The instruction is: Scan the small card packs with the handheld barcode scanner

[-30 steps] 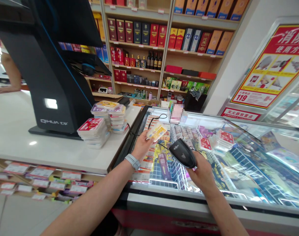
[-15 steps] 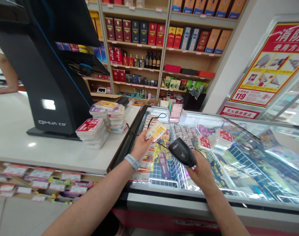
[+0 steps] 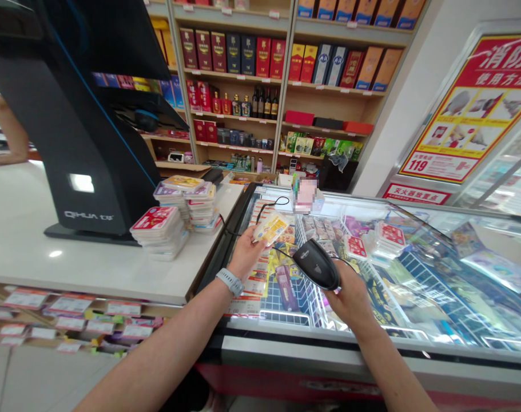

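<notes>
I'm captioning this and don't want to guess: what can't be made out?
Head view:
Black scanner: handle hidden by the right hand.
Yellow-labelled pack: fine print too small.
Pixelated item: identity blurred.
Other person's arm: cut off by the left edge.

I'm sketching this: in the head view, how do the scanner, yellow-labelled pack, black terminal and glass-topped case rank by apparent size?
1. Glass-topped case
2. Black terminal
3. Scanner, partly covered by the right hand
4. Yellow-labelled pack, in the left hand
</notes>
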### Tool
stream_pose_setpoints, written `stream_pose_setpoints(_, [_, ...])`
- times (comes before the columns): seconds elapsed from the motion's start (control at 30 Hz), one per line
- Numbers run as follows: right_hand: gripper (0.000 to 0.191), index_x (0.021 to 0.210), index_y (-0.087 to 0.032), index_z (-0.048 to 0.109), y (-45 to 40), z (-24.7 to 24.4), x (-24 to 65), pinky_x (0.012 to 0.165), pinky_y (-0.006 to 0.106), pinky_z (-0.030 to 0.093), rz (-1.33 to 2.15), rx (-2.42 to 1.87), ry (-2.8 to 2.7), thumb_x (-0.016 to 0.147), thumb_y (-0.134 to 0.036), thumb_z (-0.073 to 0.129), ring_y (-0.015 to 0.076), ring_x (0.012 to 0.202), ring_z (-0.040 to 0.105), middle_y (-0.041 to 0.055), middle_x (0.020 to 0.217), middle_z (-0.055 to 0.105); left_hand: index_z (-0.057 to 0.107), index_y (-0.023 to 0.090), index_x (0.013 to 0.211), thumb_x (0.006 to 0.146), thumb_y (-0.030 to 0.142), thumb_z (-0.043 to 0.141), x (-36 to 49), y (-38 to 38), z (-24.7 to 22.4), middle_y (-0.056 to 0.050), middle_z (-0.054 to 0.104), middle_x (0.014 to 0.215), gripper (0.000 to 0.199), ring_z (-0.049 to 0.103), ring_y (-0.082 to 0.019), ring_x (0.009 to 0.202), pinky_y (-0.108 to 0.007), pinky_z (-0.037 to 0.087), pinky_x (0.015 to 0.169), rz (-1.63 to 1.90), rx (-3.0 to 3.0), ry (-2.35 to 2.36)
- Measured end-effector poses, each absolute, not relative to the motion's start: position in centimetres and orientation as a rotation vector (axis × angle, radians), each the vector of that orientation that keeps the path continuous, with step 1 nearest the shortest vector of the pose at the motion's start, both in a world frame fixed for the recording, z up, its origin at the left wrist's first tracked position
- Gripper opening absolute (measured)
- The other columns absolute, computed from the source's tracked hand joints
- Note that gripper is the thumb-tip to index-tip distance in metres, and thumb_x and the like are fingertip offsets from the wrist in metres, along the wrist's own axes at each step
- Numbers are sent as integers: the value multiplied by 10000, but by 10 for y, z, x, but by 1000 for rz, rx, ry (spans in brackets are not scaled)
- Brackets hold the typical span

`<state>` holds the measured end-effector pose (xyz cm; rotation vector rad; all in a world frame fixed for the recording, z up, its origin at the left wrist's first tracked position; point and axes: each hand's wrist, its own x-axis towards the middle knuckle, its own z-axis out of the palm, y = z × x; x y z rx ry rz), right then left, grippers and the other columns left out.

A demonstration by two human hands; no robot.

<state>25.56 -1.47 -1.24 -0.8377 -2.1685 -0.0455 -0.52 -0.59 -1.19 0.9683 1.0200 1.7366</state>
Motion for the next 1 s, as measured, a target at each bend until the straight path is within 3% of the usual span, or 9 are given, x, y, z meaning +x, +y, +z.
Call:
stream_pose_setpoints(0.47, [277,1102,-191,506,-15,-11,255,748,381,471,-31,-826,-2164,836,-255,547,248,873,581,86,955,609,553,169,1091,681,191,679,-5,-5,-13,-65,644,1080,430,629,-198,981,-390,542,865,1744,988,1020])
stream_pose_setpoints(1.0, [297,1129,-188,499,-13,-14,255,753,387,472,-65,-805,-2178,839,-238,543,249,885,574,92,973,612,549,170,1084,688,194,673,-5,-4,-15,-71,642,1070,416,632,-188,955,-365,552,838,1745,1010,1039])
